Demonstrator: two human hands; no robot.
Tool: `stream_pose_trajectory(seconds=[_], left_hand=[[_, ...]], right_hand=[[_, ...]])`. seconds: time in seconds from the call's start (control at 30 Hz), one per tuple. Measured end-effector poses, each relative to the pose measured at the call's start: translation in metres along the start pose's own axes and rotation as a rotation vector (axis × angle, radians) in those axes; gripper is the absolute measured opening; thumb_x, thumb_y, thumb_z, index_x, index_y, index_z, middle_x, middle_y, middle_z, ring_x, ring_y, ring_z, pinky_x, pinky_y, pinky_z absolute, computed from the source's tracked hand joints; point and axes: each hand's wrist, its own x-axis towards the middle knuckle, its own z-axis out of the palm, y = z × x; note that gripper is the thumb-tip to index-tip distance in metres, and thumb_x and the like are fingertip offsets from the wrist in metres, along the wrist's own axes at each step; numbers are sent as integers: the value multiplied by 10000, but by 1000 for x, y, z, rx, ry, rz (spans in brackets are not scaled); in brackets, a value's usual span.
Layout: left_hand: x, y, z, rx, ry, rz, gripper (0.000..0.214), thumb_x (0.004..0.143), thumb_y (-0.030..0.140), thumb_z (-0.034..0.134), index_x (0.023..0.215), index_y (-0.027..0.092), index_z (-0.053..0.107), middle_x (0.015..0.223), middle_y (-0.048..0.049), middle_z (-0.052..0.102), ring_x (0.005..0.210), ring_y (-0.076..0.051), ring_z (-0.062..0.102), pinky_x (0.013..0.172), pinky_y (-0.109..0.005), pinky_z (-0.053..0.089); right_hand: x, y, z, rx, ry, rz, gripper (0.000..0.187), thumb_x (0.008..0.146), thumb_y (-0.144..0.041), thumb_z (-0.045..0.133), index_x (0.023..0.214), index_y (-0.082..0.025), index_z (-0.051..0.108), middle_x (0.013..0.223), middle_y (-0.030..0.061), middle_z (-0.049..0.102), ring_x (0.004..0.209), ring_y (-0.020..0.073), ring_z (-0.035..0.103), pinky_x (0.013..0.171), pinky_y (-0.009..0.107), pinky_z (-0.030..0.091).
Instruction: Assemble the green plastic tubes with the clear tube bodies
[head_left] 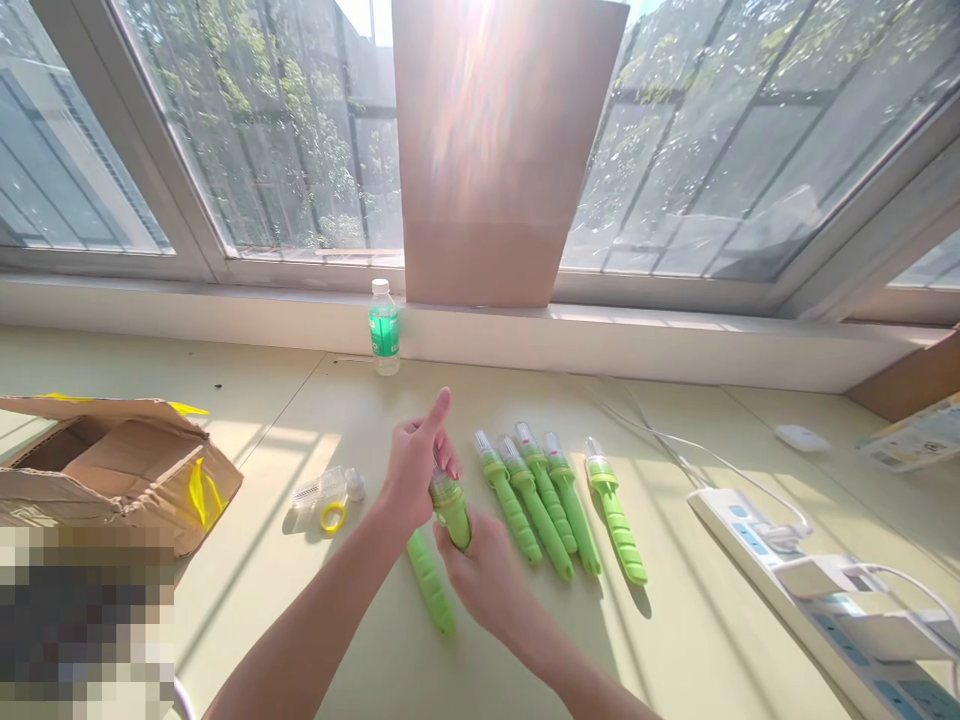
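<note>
My left hand (415, 462) is closed around the clear top of a green stick (454, 515), its thumb pointing up. Below it, my right hand (484, 575) grips the green handle of the same stick. A green ribbed handle (433, 595) lies on the table under my hands, its upper end hidden by my left hand and wrist. To the right lie several green ribbed sticks (531, 495) with clear tops, side by side, and one more green stick (619, 520) a little apart. Left of my hands are clear plastic pieces (319, 487), a whitish round part (355, 486) and a yellow ring (332, 517).
An open cardboard box (202, 485) stands at left. A bottle with a green label (385, 330) stands near the sill, and a cardboard sheet (495, 160) leans against the window. At right lies a power strip (739, 530) with plugged-in chargers and white cables.
</note>
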Motion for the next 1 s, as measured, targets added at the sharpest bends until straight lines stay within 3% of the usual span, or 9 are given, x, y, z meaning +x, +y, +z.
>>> stream_pose_trajectory(seconds=[0.27,0.43,0.6,0.73,0.87,1.0], left_hand=[[3,7,-6,-79,-226,-94,602,750,570,679,524,195,266,382,88,260,328,-57,313,372,-199,340],[7,6,-10,-164,-312,-111,597,774,618,626,536,189,285,387,90,266,333,-51,318,384,-190,360],[7,9,-9,43,-309,11,532,779,634,600,579,188,389,443,67,387,389,-78,422,440,-221,412],[15,11,-16,452,-140,155,430,781,598,613,706,184,523,633,4,600,571,-132,584,556,-250,470],[28,12,-32,903,37,256,360,811,562,588,812,203,569,702,-5,652,625,-151,610,595,-261,442],[34,13,-44,1182,28,268,337,852,550,516,847,221,587,848,-38,698,803,-196,644,659,-282,450]], right_hand=[[-4,-8,-5,302,-241,299,275,790,-212,475,648,-249,241,478,-114,166,354,59,178,336,203,161],[-1,-4,-9,339,-362,284,227,809,-229,467,635,-246,323,351,-125,253,271,76,244,296,203,194],[1,-8,-7,212,-254,278,288,876,-356,478,664,-241,321,409,-107,296,318,86,350,342,210,261],[-1,-9,-6,56,-85,168,97,896,-342,445,880,-247,457,571,-55,450,447,125,445,411,247,352],[2,2,-6,-271,98,17,370,891,-238,394,1261,-228,408,684,1,573,557,186,536,503,295,398],[9,16,-5,-645,186,-3,393,884,-157,386,1270,-158,457,965,107,650,693,211,620,568,315,433]])
